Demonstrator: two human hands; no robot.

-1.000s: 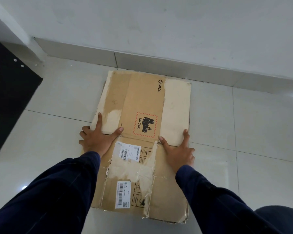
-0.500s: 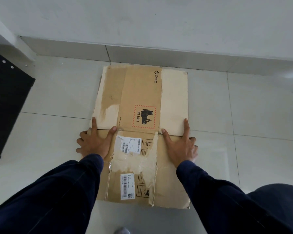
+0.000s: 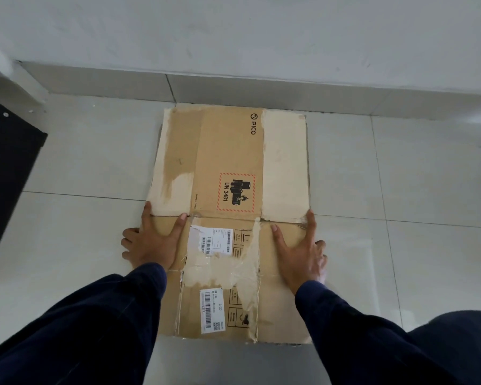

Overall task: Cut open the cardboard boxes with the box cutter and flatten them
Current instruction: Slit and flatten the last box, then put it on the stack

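Black panel (image 3: 9,176) beside pale floor tiles (image 3: 81,232).

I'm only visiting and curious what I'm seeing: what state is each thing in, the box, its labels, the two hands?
cardboard box: flattened, lying on the tiled floor, outer paper torn in patches.
upper label: stuck on, left edge torn.
lower label: stuck on.
left hand: open, pressing on the box.
right hand: open, pressing on the box.

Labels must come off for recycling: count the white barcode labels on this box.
2. The far label lies between the left hand and right hand; the near label sits by the box's near edge. Its underside may hide more.
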